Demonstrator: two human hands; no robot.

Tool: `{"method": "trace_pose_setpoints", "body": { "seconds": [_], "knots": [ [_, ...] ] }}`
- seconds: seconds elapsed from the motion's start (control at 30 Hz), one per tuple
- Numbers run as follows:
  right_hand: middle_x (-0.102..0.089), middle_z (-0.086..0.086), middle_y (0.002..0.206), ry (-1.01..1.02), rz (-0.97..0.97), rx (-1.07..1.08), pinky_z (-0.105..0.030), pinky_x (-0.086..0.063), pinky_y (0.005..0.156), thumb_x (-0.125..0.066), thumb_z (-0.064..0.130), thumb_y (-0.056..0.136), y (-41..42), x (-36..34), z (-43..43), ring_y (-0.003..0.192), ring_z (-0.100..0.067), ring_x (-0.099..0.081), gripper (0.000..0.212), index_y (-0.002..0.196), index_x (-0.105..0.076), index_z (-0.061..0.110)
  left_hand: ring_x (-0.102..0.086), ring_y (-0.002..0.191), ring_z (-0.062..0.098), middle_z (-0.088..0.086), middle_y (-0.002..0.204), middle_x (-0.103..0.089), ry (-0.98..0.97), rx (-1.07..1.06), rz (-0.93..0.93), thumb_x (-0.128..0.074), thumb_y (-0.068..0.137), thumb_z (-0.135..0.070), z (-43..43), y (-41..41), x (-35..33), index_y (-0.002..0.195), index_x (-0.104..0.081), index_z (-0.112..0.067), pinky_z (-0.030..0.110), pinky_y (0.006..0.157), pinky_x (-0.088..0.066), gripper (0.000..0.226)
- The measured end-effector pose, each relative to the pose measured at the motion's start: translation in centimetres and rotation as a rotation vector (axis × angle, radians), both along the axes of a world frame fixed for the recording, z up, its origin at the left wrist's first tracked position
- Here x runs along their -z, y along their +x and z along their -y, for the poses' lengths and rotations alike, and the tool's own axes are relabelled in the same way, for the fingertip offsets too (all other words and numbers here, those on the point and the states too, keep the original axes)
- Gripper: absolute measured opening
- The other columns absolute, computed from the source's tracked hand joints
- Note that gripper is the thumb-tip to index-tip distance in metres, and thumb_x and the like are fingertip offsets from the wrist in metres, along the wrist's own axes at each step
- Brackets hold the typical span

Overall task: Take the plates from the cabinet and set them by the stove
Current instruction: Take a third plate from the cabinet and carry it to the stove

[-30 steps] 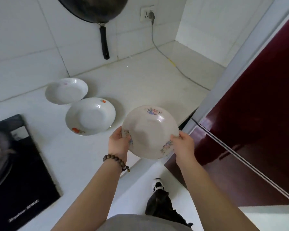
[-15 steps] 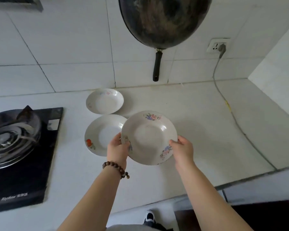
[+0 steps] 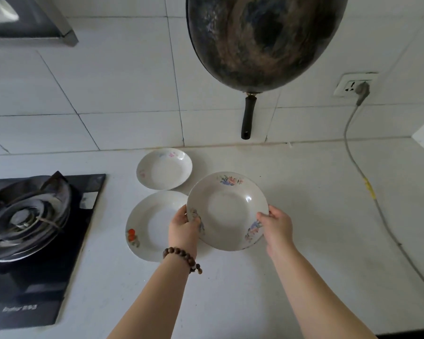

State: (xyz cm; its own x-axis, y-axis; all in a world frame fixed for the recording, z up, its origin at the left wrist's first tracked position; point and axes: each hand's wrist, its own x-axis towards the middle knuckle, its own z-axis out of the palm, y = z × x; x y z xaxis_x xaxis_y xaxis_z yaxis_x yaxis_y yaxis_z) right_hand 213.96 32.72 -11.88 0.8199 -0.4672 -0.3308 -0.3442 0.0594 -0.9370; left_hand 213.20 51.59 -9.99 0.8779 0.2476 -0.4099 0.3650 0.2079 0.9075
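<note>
Both hands are holding one flowered plate (image 3: 227,211) low over the white counter (image 3: 316,228). The left hand (image 3: 182,228) is gripping its left rim, thumb on top, and the right hand (image 3: 277,226) is gripping the right rim in the same way. The plate's left edge is covering part of a red-marked plate (image 3: 154,223), which is lying just right of the stove (image 3: 34,241). A third plate (image 3: 164,172) is lying behind it, near the tiled wall, where a dark wok (image 3: 264,40) is hanging
</note>
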Motion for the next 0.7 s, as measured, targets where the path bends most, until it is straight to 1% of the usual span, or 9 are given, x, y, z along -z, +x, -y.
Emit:
{"method": "trace_pose_setpoints", "body": {
  "seconds": [0.07,0.17,0.3,0.33,0.4,0.47,0.53,0.63,0.7],
  "knots": [
    [-0.054,-0.016,0.072,-0.007,0.002,0.001,-0.033,-0.033,0.067,-0.053,-0.008,0.079,1.3,-0.1,0.6,0.068,-0.022,-0.047,0.013,0.088,-0.056,-0.017,-0.068,0.097,0.040,0.017,0.100,-0.073,0.008,0.018,0.015,-0.047,0.089,0.010,0.5,1.4,0.1,0.105,-0.069,-0.017,0.059,0.089,-0.053,0.039],
    [-0.055,-0.015,0.072,-0.016,-0.003,0.013,-0.032,-0.034,0.067,-0.053,-0.008,0.080,3.7,0.0,1.5,0.068,-0.021,-0.048,0.013,0.089,-0.057,-0.016,-0.069,0.093,0.038,0.014,0.096,-0.075,0.028,0.032,0.018,-0.047,0.086,0.011,1.3,3.8,0.4,0.096,-0.071,-0.024,0.056,0.086,-0.055,0.044],
    [-0.059,-0.015,0.073,-0.052,-0.031,0.010,-0.033,-0.037,0.066,-0.053,-0.007,0.082,7.1,0.4,2.6,0.068,-0.022,-0.052,0.012,0.089,-0.062,-0.012,-0.068,0.085,0.036,0.016,0.091,-0.074,0.068,0.055,-0.020,-0.045,0.083,0.011,2.5,7.2,0.8,0.087,-0.072,-0.026,0.055,0.086,-0.055,0.046],
    [-0.060,-0.015,0.073,-0.063,-0.041,0.012,-0.033,-0.037,0.065,-0.053,-0.007,0.082,8.0,0.6,2.9,0.067,-0.022,-0.052,0.012,0.088,-0.063,-0.010,-0.068,0.086,0.035,0.014,0.090,-0.074,0.077,0.050,-0.033,-0.045,0.082,0.011,2.7,8.1,1.0,0.087,-0.072,-0.026,0.052,0.085,-0.057,0.046],
    [-0.060,-0.014,0.072,-0.079,-0.055,0.015,-0.032,-0.038,0.064,-0.054,-0.006,0.082,9.8,0.9,3.3,0.067,-0.022,-0.053,0.013,0.087,-0.065,-0.007,-0.068,0.084,0.031,0.011,0.090,-0.074,0.085,0.037,-0.046,-0.046,0.082,0.011,3.2,9.8,1.3,0.095,-0.072,-0.021,0.046,0.083,-0.057,0.043],
    [-0.059,-0.014,0.071,-0.101,-0.066,0.011,-0.031,-0.038,0.063,-0.054,-0.006,0.082,11.5,1.3,3.6,0.066,-0.021,-0.053,0.012,0.086,-0.065,-0.006,-0.065,0.081,0.026,0.013,0.091,-0.073,0.095,0.042,-0.052,-0.046,0.083,0.010,3.7,11.7,1.9,0.104,-0.071,-0.015,0.045,0.084,-0.056,0.041],
    [-0.059,-0.012,0.069,-0.126,-0.081,0.005,-0.027,-0.038,0.059,-0.054,-0.005,0.082,13.1,1.9,3.9,0.063,-0.020,-0.052,0.011,0.084,-0.065,-0.004,-0.064,0.079,0.025,0.014,0.091,-0.073,0.111,0.054,-0.066,-0.046,0.083,0.009,4.1,13.5,2.5,0.102,-0.071,-0.018,0.044,0.083,-0.056,0.041],
    [-0.058,-0.007,0.064,-0.158,-0.105,0.010,-0.020,-0.035,0.046,-0.055,-0.004,0.083,15.2,2.7,4.3,0.055,-0.018,-0.049,0.014,0.080,-0.066,0.004,-0.062,0.072,0.021,0.003,0.081,-0.071,0.114,0.060,-0.089,-0.045,0.083,0.009,4.6,16.0,3.5,0.100,-0.071,-0.024,0.037,0.074,-0.056,0.044],
    [-0.059,-0.006,0.064,-0.175,-0.122,0.022,-0.018,-0.035,0.043,-0.055,-0.003,0.084,16.2,3.2,4.5,0.054,-0.017,-0.049,0.017,0.078,-0.064,0.010,-0.062,0.069,0.018,-0.002,0.077,-0.071,0.123,0.055,-0.109,-0.045,0.082,0.008,4.9,17.2,4.1,0.095,-0.070,-0.029,0.033,0.068,-0.055,0.047]
  ]
}}
